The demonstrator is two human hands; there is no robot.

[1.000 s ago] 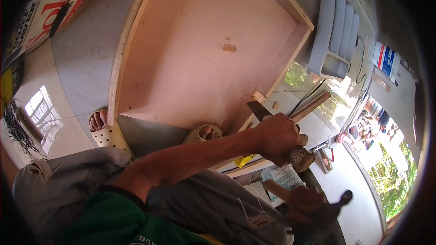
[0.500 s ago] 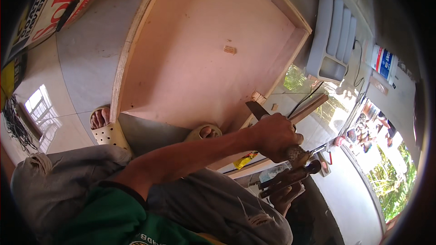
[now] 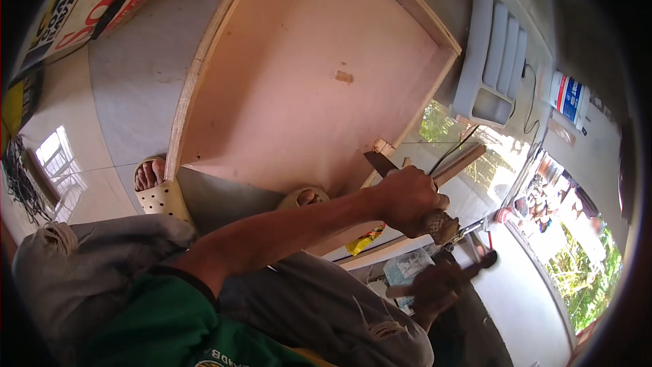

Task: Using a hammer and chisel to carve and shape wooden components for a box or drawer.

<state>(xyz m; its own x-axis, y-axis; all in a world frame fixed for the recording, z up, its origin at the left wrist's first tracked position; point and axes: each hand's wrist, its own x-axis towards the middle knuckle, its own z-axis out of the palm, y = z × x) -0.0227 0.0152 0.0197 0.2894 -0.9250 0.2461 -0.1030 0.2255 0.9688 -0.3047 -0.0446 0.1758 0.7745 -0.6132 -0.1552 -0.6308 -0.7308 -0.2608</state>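
A chisel is gripped in my left hand (image 3: 407, 197), its dark flat blade (image 3: 377, 162) at the notched edge of a pale pink wooden frame panel (image 3: 182, 119). The chisel's worn wooden handle end (image 3: 443, 228) sticks out of my fist toward the lower right. Below that end, apart from it, is a hammer (image 3: 475, 268), smeared by motion. My right hand (image 3: 432, 299) is closed around it, dark and partly blurred. On the panel lies a small patch of bare wood (image 3: 343, 77).
Two clog-shod feet (image 3: 165, 197) stand near the panel's lower edge. A grey louvered plastic piece (image 3: 492, 61), a white-and-blue tub (image 3: 569, 98) and a wooden strip (image 3: 465, 163) lie to the right. A yellow packet (image 3: 365, 240) and a clear plastic container (image 3: 407, 268) are below my left forearm.
The hammer has swung down and right, away from the chisel's handle end, with my right hand. My left hand and the chisel have shifted slightly left in the picture.
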